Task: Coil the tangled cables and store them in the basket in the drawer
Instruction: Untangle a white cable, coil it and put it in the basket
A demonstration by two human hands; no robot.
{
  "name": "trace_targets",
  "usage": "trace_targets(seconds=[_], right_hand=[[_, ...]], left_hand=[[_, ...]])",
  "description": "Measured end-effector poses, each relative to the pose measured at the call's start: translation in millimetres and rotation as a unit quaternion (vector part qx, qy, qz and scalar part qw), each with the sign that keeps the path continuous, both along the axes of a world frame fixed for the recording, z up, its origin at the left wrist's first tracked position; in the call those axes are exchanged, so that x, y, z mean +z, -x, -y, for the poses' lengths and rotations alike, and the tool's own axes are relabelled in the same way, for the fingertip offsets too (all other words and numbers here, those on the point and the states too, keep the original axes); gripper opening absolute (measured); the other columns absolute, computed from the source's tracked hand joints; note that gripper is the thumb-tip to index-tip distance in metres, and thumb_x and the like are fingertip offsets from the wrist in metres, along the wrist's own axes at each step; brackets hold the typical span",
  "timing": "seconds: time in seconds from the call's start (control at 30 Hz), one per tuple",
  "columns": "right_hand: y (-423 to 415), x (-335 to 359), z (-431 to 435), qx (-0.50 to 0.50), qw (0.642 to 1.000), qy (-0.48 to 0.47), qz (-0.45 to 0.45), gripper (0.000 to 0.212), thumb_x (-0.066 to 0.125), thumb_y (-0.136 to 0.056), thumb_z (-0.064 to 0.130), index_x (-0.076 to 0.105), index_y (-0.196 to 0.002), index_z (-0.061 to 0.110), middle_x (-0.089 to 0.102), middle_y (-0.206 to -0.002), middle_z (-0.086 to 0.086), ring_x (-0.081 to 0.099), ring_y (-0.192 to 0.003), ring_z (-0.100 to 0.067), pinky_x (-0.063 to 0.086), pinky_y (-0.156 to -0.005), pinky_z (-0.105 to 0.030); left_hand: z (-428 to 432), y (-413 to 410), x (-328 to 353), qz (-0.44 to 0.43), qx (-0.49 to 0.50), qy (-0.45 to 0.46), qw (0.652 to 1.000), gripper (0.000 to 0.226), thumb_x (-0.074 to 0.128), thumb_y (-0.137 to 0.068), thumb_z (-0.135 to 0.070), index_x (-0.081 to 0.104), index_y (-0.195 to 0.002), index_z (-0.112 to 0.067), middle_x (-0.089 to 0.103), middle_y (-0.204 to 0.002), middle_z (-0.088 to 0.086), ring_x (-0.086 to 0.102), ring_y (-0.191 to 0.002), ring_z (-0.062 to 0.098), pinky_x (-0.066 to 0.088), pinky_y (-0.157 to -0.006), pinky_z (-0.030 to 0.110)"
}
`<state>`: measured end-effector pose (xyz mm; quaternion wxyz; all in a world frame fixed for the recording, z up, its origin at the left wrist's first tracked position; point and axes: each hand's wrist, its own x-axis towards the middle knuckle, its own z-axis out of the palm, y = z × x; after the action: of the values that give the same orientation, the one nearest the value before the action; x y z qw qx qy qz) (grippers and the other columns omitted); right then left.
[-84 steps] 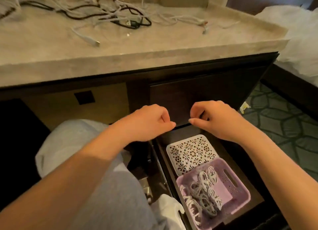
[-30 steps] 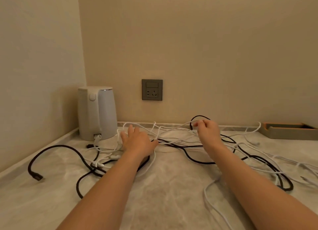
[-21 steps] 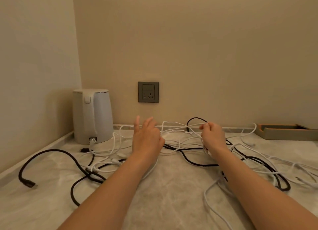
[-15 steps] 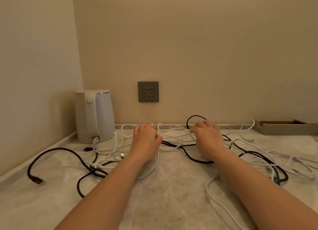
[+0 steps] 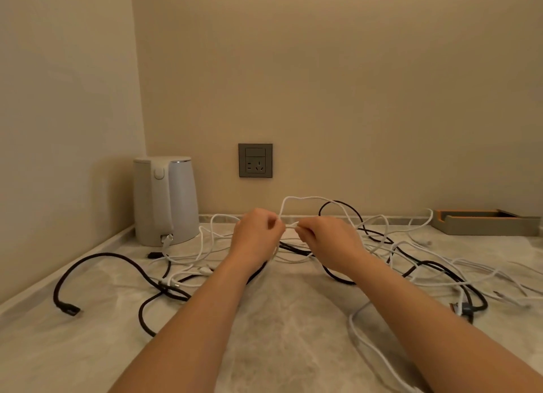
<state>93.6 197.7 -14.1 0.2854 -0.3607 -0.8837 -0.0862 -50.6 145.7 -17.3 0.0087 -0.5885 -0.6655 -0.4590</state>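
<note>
the left hand and the right hand are held close together above the bench, each pinched on the same white cable, whose loop is raised between them. the other cables, black and white, are spread in a tangle across the bench. no finished coil is seen. the basket and drawer are out of view; most of the task is judged outstanding.

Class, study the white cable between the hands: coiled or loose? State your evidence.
Loose. The white cable rises in one open loop above the left hand and right hand pinching it, then trails across the counter.
</note>
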Motion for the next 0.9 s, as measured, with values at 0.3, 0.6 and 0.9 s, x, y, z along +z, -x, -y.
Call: trace_targets(seconds=[0.3,0.6,0.9], right_hand=[[-28.3,-0.3,-31.8,-0.126,0.975,0.094,-0.157,0.034,0.037,-0.099,0.026,0.061,-0.08,0.01,0.061,-0.073,-0.005,0.057,-0.072,-0.027,0.043,-0.061,-0.032],[-41.2,-3.6,-49.7,-0.127,0.924,0.169,-0.319,0.03,0.039,-0.098,0.017,0.064,-0.082,0.013,0.054,-0.065,0.0,0.049,-0.064,-0.02,0.034,-0.06,-0.03],[-45.5,-10.9,-60.3,-0.204,0.895,0.175,-0.357,0.034,0.039,-0.097,0.017,0.066,-0.083,0.002,0.06,-0.073,-0.013,0.051,-0.066,-0.026,0.033,-0.056,-0.03]], left_hand=[[2.6,42.0,-4.9,0.069,0.161,0.073,0.982,0.036,0.038,-0.097,-0.021,0.061,-0.072,-0.01,0.07,-0.077,0.007,0.068,-0.075,0.024,0.054,-0.076,0.043],[5.9,51.8,-6.4,0.063,0.197,0.084,0.975,0.029,0.041,-0.097,-0.016,0.067,-0.085,-0.008,0.066,-0.082,0.005,0.06,-0.075,0.022,0.05,-0.072,0.036],[11.4,39.9,0.0,0.027,0.101,0.026,0.994,0.026,0.047,-0.097,-0.015,0.071,-0.087,-0.011,0.065,-0.073,0.003,0.063,-0.077,0.024,0.048,-0.075,0.033]])
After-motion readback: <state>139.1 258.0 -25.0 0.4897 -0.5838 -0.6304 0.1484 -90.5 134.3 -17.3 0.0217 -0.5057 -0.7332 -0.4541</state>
